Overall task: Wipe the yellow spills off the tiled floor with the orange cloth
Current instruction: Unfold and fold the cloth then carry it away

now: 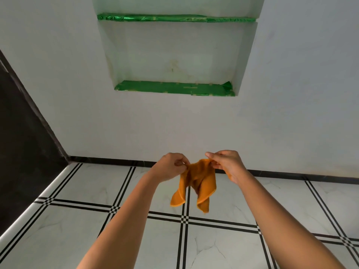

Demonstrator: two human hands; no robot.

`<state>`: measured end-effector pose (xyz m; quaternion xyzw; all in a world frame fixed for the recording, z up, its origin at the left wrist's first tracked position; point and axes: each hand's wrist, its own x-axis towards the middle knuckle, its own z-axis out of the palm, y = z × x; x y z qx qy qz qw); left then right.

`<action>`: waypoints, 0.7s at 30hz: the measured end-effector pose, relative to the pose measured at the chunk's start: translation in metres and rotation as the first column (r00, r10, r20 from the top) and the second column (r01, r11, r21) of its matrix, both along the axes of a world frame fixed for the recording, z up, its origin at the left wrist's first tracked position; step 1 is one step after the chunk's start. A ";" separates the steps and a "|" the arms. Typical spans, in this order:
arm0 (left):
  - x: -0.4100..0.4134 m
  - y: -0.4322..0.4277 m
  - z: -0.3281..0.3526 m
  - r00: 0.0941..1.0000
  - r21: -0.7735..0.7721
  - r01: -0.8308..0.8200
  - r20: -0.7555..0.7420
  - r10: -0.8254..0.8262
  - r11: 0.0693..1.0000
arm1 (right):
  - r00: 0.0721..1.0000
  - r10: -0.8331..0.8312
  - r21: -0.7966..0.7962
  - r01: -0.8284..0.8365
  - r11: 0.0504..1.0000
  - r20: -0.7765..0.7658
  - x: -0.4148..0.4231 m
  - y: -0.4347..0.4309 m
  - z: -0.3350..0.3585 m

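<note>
The orange cloth [196, 183] hangs in the air in front of me, well above the floor, its two lower corners dangling. My left hand [170, 166] pinches its upper left edge. My right hand [226, 164] pinches its upper right edge, close beside the left. The white tiled floor [87, 239] with black double lines spreads below. No yellow spill shows on the tiles in view.
A white wall [174, 129] rises just ahead with a black skirting strip [108, 160] at its foot. A recessed niche holds two green-lined shelves [174, 88]. A dark wall [25, 152] closes off the left side.
</note>
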<state>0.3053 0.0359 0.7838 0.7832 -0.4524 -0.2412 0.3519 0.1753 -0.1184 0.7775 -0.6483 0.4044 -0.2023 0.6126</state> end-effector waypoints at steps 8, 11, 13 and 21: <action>0.013 0.009 -0.019 0.973 0.314 0.196 0.057 -0.225 0.929 | 0.996 0.056 0.198 -0.070 0.978 0.075 0.020 -0.002 0.031; 0.017 0.014 -0.020 0.981 0.284 0.135 0.095 -0.168 0.949 | 0.972 0.231 0.119 -0.225 0.967 -0.035 0.017 -0.008 0.041; 0.016 0.009 -0.014 0.984 0.233 0.107 0.114 -0.137 0.966 | 0.927 0.355 0.052 -0.351 0.935 -0.123 0.016 -0.010 0.046; 0.020 0.000 0.001 0.994 0.139 0.036 0.102 -0.051 0.990 | 0.798 0.553 -0.040 -0.577 0.816 -0.237 0.010 -0.015 0.066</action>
